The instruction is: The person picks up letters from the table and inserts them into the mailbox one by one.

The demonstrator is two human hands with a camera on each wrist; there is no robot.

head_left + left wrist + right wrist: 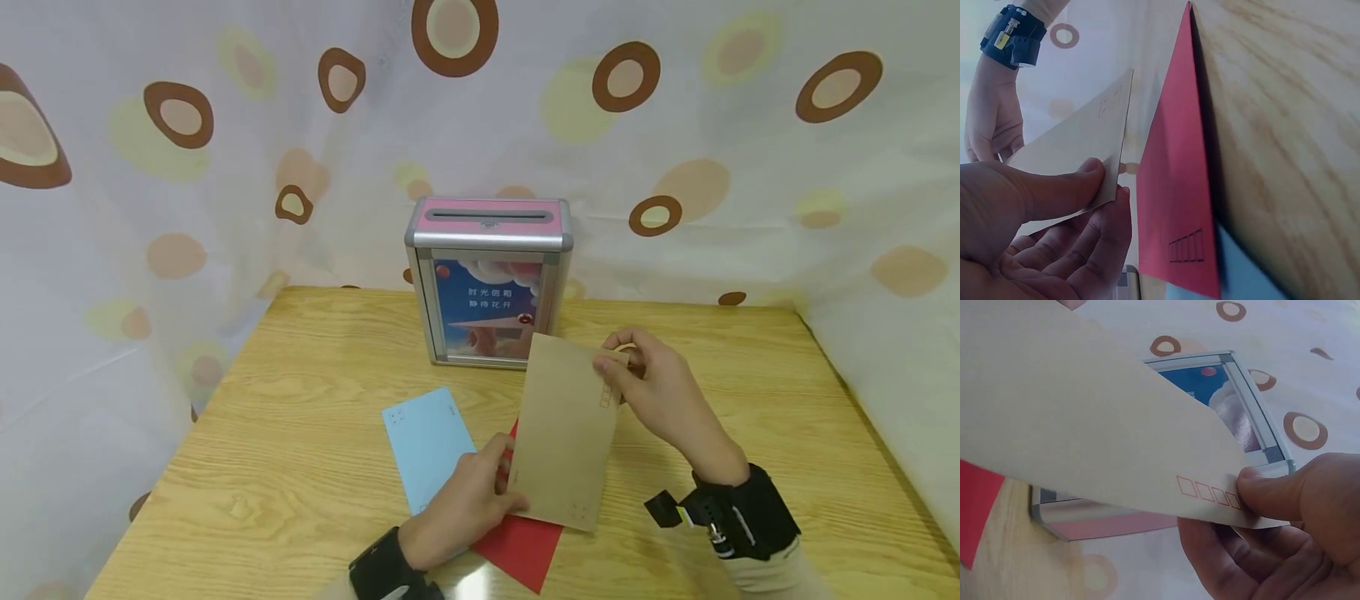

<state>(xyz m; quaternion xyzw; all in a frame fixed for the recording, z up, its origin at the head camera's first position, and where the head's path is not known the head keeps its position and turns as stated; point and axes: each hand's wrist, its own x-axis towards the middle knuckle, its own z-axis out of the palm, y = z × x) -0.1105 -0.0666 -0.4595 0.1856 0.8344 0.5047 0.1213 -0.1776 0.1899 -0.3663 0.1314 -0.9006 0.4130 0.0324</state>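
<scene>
Both hands hold a brown kraft envelope (567,433) tilted above the table. My left hand (468,500) pinches its lower left edge, with the thumb on top, as the left wrist view shows. At the upper right corner my right hand (656,392) pinches it beside the printed red boxes (1210,492). Under the brown envelope lies a red envelope (525,550), partly covered by it. A light blue envelope (430,442) is left of that, its lower part hidden behind my left hand and forearm.
A silver-framed letter box (489,283) with a pink top and a slot (489,215) stands at the back of the wooden table (315,400). A patterned cloth (510,125) hangs behind and along both sides.
</scene>
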